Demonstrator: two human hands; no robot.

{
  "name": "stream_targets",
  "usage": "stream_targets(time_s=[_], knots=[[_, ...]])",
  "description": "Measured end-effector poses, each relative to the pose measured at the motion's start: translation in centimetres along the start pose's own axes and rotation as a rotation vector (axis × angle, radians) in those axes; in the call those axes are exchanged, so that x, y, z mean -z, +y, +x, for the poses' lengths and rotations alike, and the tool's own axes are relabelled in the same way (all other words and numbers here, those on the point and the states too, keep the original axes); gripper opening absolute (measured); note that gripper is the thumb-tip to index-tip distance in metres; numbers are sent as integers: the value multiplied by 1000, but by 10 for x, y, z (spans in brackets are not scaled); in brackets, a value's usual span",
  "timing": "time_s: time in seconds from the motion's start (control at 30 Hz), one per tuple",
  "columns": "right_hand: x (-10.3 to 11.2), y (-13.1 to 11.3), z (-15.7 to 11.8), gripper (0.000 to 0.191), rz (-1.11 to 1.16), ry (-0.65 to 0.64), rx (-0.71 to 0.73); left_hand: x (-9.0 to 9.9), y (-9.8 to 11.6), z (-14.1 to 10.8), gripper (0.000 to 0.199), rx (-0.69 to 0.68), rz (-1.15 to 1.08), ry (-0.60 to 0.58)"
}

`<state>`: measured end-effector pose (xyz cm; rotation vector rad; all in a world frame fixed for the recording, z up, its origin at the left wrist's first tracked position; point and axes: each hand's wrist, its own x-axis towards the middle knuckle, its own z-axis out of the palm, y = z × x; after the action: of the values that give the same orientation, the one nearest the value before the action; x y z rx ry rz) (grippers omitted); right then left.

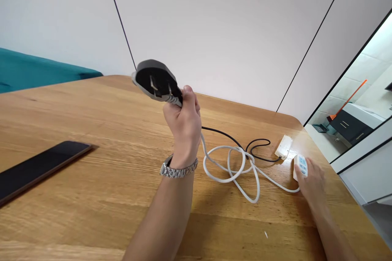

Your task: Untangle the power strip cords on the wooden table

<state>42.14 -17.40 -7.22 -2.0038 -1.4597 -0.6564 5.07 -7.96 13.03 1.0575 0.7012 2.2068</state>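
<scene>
My left hand (186,120), with a metal watch (179,170) on its wrist, is raised over the table and closed around the cord end of a black and grey power plug (157,79). Metal prongs on the plug face toward me. I cannot tell whether a second plug is stacked behind it. From this fist a white cord (214,178) and a thin black cord (225,132) run down to the right, the white one in loose loops. At the right, my right hand (312,179) grips a small white power strip (300,166) with blue-marked sockets, resting on the table.
A second white block (284,147), joined to the black cord, lies beside the power strip. At the left, a dark phone or tablet (39,167) lies on the wooden table (107,204). Behind stand a white panelled wall (208,28) and a teal seat (36,69).
</scene>
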Motion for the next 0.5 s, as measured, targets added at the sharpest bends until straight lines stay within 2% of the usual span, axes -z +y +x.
stream_targets(time_s=[0.03, 0.1, 0.17, 0.27, 0.37, 0.43, 0.5], knots=[[0, -16, -2, 68, 35, -16, 136, 1, 0, 2, 50, -5, 6, 11], [-1, -48, -6, 74, 75, -174, 409, 4, 0, 4, 47, -3, -2, 31], [-5, -73, -6, 75, 104, -295, 560, 7, 0, 5, 47, 7, -23, 22], [-11, -83, 3, 51, 151, -373, 571, 14, -1, 9, 47, 6, -26, -43], [-14, -70, 13, 42, 236, -388, 584, 31, 2, 26, 46, -5, 44, -77], [-14, -59, 17, 43, 302, -387, 605, 47, 9, 45, 44, 4, 84, -32], [-13, -53, 18, 44, 340, -396, 605, 66, 24, 67, 44, 82, 28, 61]])
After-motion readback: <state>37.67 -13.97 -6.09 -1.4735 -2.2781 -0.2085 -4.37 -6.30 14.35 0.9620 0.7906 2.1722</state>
